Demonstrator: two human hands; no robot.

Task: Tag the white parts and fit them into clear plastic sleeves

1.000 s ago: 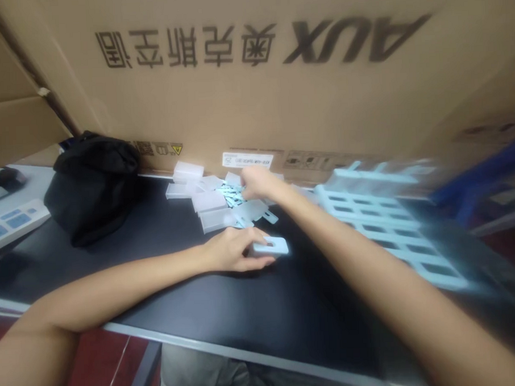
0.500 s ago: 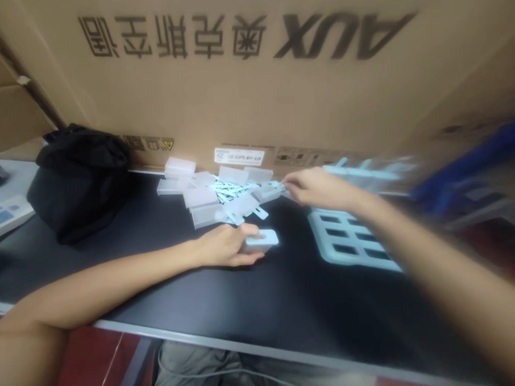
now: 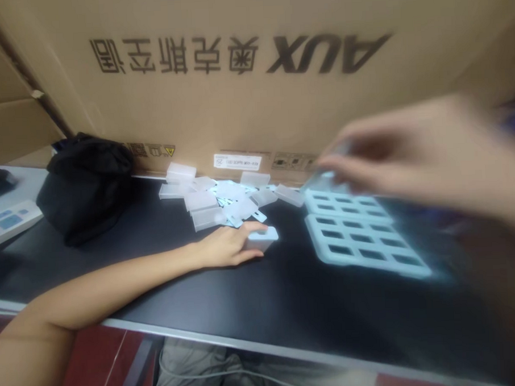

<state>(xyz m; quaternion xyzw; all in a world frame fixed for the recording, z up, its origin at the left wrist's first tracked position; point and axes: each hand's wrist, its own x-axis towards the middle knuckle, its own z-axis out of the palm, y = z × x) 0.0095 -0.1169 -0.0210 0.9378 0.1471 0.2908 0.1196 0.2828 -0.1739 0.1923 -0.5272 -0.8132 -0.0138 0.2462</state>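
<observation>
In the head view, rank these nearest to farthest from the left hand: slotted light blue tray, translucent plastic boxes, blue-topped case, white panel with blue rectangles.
1. Blue-topped case: held in the left hand.
2. Translucent plastic boxes: just beyond the hand.
3. Slotted light blue tray: to its right.
4. White panel with blue rectangles: far left.

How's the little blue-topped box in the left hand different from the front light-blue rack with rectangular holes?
The small blue-topped plastic box is much smaller than the front light-blue plastic rack. The left hand holds the box, while the rack lies on the black table. The box has a whitish side; the rack looks light blue all over. Both show light blue.
</observation>
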